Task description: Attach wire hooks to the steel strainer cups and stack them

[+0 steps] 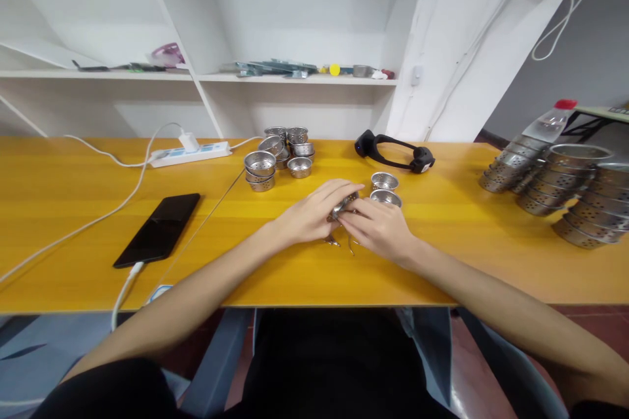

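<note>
Both hands meet over the middle of the table around a small perforated metal cup [343, 207], which is tilted and largely covered by fingers. My left hand [319, 211] curls around its left side and top. From the right, my right hand [379, 226] pinches the rim with bent fingers. Just below the hands, thin curved metal pieces [352, 245] show on or near the tabletop; whether they join the cup I cannot tell. Two similar metal cups [384, 181] sit right behind my right hand, the nearer one partly hidden by it.
Stacked metal cups [260, 167] stand at the back left of the table [275, 281]. Taller perforated stacks [590, 206] and a red-capped bottle [548, 123] are at right. A black headband-like device [393, 152] lies behind. A cabled phone [158, 229] and power strip [191, 153] are at left.
</note>
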Motion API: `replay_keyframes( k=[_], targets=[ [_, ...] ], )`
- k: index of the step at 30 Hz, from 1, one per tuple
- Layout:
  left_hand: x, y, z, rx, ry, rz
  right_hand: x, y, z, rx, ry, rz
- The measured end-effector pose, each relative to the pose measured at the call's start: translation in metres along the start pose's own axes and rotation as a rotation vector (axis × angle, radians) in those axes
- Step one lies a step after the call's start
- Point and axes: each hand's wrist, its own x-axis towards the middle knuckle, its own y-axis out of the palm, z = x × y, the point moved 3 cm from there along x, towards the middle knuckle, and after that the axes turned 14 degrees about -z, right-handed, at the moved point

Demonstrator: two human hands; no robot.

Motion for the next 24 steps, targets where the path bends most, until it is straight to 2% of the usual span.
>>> replay_keyframes(
  k=[3, 6, 8, 12, 16, 18, 21, 24],
  targets=[
    [0.000, -0.001, -0.001, 0.002, 0.000, -0.008, 0.000, -0.001, -0.002, 0.094, 0.064, -0.025],
    [-0.001, 0.001, -0.001, 0.007, 0.001, 0.020, -0.005, 0.003, -0.007, 0.281, 0.201, -0.005],
    [-0.002, 0.003, -0.001, 0.009, 0.008, 0.048, -0.009, 0.006, -0.009, 0.350, 0.242, 0.015],
    [0.000, 0.003, -0.004, -0.022, 0.015, 0.041, -0.008, 0.007, -0.007, 0.287, 0.141, -0.012],
    [0.003, -0.002, -0.007, -0.058, -0.028, 0.005, 0.000, -0.003, -0.006, 0.142, -0.019, -0.103],
    [0.004, -0.002, -0.007, -0.062, -0.061, 0.012, 0.004, -0.009, -0.010, 0.091, -0.054, -0.149],
    [0.003, 0.001, -0.010, -0.098, -0.097, 0.053, 0.006, -0.015, -0.020, 0.041, -0.040, -0.190],
    [0.002, 0.004, -0.013, -0.154, -0.167, 0.059, 0.003, -0.013, -0.029, 0.124, 0.062, -0.222]
  ],
)
